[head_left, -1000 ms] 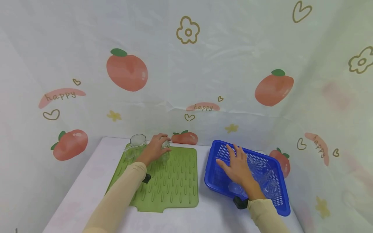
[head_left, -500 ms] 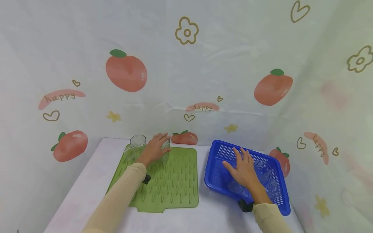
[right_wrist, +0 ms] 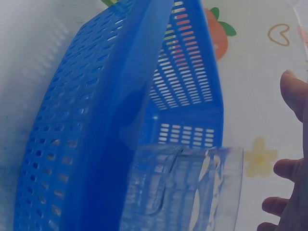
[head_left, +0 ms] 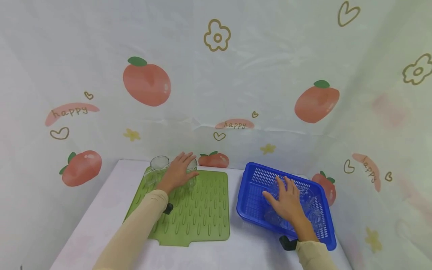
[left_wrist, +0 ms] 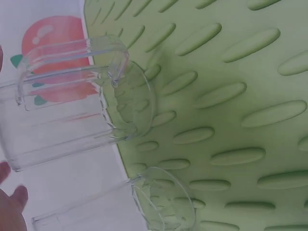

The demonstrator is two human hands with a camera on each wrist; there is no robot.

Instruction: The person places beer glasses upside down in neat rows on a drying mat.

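My left hand [head_left: 178, 172] hovers over the back of a green ridged mat [head_left: 209, 210], fingers extended beside a clear glass mug [head_left: 192, 165]. To its left on the mat stands another glass mug [head_left: 159, 164] with a handle. In the left wrist view, fingertips show at the left edge, apart from a handled mug [left_wrist: 67, 115] and a second glass [left_wrist: 115, 204]. Over a blue basket [head_left: 248, 213] is my right hand [head_left: 285, 202], fingers spread and holding nothing. Right wrist fingers appear at the right edge, apart from a clear glass [right_wrist: 192, 187] in the basket.
Several clear glasses [head_left: 315, 217] lie in the right part of the basket, partly behind the right hand. Mat and basket sit on a white-covered table [head_left: 236, 255]. A printed curtain [head_left: 189, 93] rises behind the table's back edge.
The left fingers have straightened and lifted a little at the mug near them. My right hand has shifted to the right and slightly nearer over the basket, over the glasses.
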